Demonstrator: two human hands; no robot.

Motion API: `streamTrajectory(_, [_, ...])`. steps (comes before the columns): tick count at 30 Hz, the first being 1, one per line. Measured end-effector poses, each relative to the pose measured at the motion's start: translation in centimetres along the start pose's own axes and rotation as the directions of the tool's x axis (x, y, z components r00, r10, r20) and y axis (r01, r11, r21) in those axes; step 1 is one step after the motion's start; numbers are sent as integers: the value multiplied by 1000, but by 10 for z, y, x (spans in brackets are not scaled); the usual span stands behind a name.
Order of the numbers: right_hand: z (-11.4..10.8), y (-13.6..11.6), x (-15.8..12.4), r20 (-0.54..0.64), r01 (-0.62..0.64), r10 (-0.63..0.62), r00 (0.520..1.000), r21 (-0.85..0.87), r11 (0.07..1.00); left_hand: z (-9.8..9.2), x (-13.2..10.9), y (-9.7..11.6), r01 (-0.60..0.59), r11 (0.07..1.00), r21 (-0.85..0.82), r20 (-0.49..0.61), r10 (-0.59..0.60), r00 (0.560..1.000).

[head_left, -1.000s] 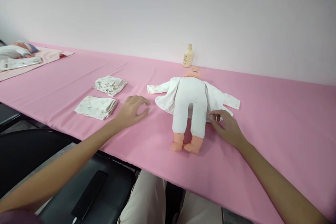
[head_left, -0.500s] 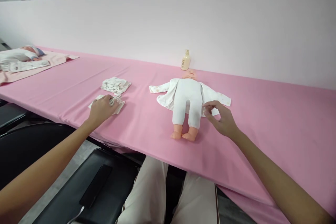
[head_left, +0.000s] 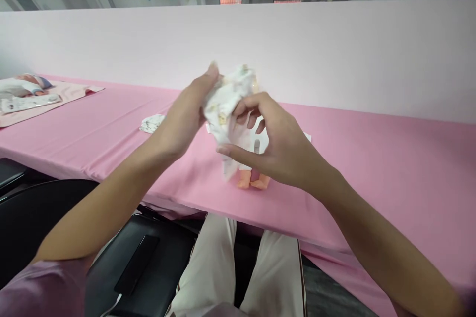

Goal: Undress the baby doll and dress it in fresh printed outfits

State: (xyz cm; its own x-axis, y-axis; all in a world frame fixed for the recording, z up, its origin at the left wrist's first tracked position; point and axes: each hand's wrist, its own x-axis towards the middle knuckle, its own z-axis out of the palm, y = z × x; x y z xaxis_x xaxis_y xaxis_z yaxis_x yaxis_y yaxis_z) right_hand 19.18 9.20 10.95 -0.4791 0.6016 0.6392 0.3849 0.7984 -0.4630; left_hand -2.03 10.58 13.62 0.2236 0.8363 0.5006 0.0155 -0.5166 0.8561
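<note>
Both my hands are raised in front of me, holding a small white printed baby garment [head_left: 226, 101] between them. My left hand [head_left: 186, 116] grips its left side with thumb and fingers closed. My right hand [head_left: 275, 146] pinches its right side. Behind them a baby doll lies on the pink table [head_left: 390, 168]; only its peach feet [head_left: 253, 182] and a bit of white clothing show. A second folded garment [head_left: 151, 123] lies on the table to the left, partly hidden by my left wrist.
A pale partition wall [head_left: 334, 54] runs along the table's far edge. At far left another doll [head_left: 26, 84] lies on a pink mat. A black chair with a phone [head_left: 136, 265] on it stands below the table, beside my legs.
My left hand picked up the nearer folded garment from the table and lifted it. My right hand left the doll's side and joined it on the cloth.
</note>
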Motion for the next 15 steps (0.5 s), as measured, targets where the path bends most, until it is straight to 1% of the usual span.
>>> streamTrajectory(1, [-2,-2,3,-34,-12,11,999,-21,1000,13,3,8,1,999,-32,76,1,997])
streamTrajectory(2, [-4,-2,4,-73,-24,22,997,-32,999,23,6,13,4,999,-45,119,1,993])
streamTrajectory(3, [-7,0,4,-113,-37,33,993,-32,999,31,9,17,15,999,-43,150,-8,989])
streamTrajectory(5, [-13,4,2,-170,-61,60,984,-1,998,40,14,19,22,999,-43,160,-15,987])
streamTrajectory(7, [-22,8,-3,-159,-83,93,983,64,994,42,18,14,-12,999,-48,139,18,990])
streamTrajectory(10, [-33,10,-10,-70,-118,132,989,178,977,39,21,2,-88,996,-8,95,88,992])
streamTrajectory(12, [-35,10,-11,-44,-133,146,988,215,968,37,21,-6,-80,997,-5,110,80,991])
streamTrajectory(15, [-29,11,-8,-63,-140,156,986,210,968,39,20,-12,-20,999,-44,188,28,982])
